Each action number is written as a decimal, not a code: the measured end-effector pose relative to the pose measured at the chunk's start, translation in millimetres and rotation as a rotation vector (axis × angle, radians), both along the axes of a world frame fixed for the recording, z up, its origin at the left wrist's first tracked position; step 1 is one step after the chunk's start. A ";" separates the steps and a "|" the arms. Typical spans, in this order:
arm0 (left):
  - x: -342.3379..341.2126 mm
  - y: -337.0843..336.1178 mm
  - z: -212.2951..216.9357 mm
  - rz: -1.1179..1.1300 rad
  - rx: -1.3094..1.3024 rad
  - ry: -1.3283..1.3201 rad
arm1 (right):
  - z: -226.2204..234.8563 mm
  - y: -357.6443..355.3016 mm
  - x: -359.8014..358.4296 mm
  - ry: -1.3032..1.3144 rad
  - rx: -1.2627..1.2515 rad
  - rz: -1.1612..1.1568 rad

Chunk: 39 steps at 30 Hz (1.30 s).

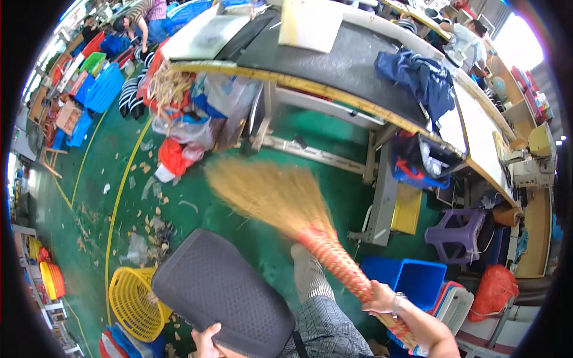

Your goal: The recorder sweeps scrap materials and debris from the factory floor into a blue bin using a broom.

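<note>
Gripping the broom (315, 235) by its red-bound handle: right hand (380, 298), lower right of centre, fingers wrapped around the binding. Left hand (206, 341), bottom edge left of centre, is curled against the lower edge of a dark dimpled panel (224, 292), pinching it; the underside is hidden. Broom lies diagonally across mid-frame, straw head fanned toward upper left and blurred; cannot tell whether the straw touches the floor.

Surface: green floor (197, 212), glossy, crossed by yellow lines (122, 191) at left. Pale scraps (143, 185) and clear plastic bits scattered left of the broom, densest near the yellow mesh basket (138, 316), lower left.

Room: long black-topped table (358, 71) across the upper frame, bearing a pale sheet (310, 24) and navy cloth (421, 80). Stuffed plastic bags (233, 98) at its left end, an orange-red bundle (173, 156) on the floor just below. Right side: blue bin (427, 277), purple stool (456, 232), red bag (494, 292), sewing machine (533, 173) farther right.

Upper left: blue baskets (104, 86) and 1 bending person (140, 27). Upper right: 1 person in a pale top (468, 45).
</note>
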<state>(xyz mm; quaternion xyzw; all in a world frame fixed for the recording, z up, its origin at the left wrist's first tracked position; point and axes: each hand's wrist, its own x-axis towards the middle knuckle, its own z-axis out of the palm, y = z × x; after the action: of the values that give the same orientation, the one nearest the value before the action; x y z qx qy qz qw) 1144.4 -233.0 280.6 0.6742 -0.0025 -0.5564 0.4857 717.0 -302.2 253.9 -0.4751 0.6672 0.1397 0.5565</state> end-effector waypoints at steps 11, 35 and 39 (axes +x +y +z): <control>-158.8 -258.8 -237.9 -0.025 -0.254 0.447 | 129.4 -125.0 -109.0 0.029 -0.040 -0.513; 32.2 -168.4 159.1 0.004 -1.351 0.892 | 94.7 -279.4 225.4 -0.243 0.337 0.318; 121.4 -153.9 128.1 0.384 -1.471 0.469 | 46.1 -290.4 338.2 -0.242 0.370 0.136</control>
<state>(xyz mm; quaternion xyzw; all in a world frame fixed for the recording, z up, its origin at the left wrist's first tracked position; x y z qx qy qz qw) 1265.8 -386.9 408.6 0.0344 -0.1510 -0.4460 0.8815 1055.2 -592.6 300.0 -0.4221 0.5249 0.2391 0.6994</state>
